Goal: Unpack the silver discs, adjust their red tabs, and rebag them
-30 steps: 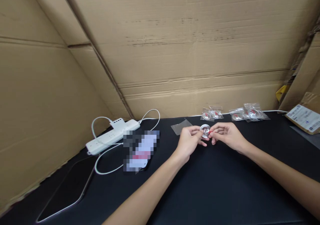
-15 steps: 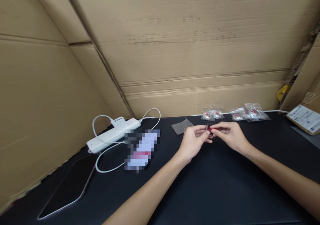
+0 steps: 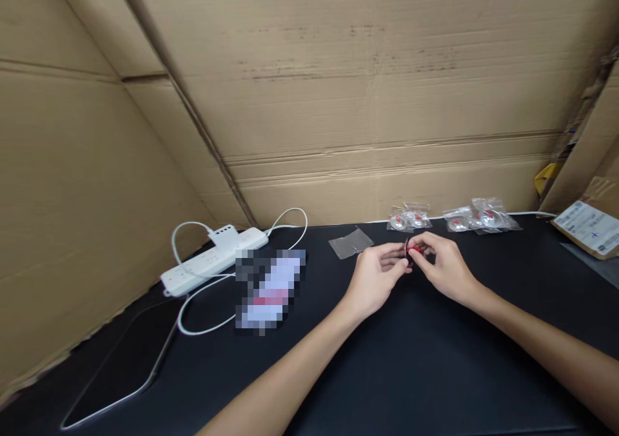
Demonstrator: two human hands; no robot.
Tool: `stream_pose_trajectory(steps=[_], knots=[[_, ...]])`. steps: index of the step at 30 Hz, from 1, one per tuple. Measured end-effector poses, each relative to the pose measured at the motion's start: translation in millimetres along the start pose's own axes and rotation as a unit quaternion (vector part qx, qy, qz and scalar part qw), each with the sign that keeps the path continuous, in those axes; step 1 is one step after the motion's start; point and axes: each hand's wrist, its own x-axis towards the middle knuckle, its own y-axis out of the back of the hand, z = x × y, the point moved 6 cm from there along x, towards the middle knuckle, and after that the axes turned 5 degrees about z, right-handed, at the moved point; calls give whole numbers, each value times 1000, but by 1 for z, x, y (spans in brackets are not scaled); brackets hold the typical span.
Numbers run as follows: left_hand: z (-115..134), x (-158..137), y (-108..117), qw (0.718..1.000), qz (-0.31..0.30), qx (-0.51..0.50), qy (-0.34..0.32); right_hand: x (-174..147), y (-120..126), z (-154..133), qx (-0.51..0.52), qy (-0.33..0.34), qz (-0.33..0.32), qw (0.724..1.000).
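The counter (image 3: 416,365) is covered in a smooth black sheet with a soft, slightly leathery sheen. Behind and beside it stand walls of brown corrugated cardboard (image 3: 338,100), matt, creased and scuffed. The power strip (image 3: 213,260) and its cable (image 3: 203,323) are glossy white plastic. The empty bag (image 3: 351,242) is thin clear film, shiny and crinkled, as are the small packets (image 3: 454,220) holding silvery metal-looking discs with red parts. The small part (image 3: 411,251) between the fingers (image 3: 397,263) shows glossy red beside a dark rim. A carton (image 3: 587,226) carries a white paper label.
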Motion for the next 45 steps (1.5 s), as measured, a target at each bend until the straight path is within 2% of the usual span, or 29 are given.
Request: stream_pose_trajectory(steps=[7,13,18,23,26,30,37,45], knots=[[0,-7,-4,999,11,21,-24,-4,-2,-6,-84,43,-1,995],[2,-16,-16,998,16,25,-54,-9,-5,-3,-129,32,6,991],[-2,-22,-30,999,-6,-36,-37,-12,-4,-3,-153,26,12,988],[-4,-27,-38,994,-30,-107,9,-12,-5,-4,-165,43,-4,985],[-4,-25,-33,989,-16,-134,53,-7,-2,-1,-115,36,2,993],[-6,-17,-16,982,62,-151,92,-2,4,2,-40,8,18,999],[-4,-4,9,988,119,-89,31,-5,3,-22,-3,68,11,998],[1,-4,10,993,105,-48,38,-6,0,-27,-17,95,-4,995]])
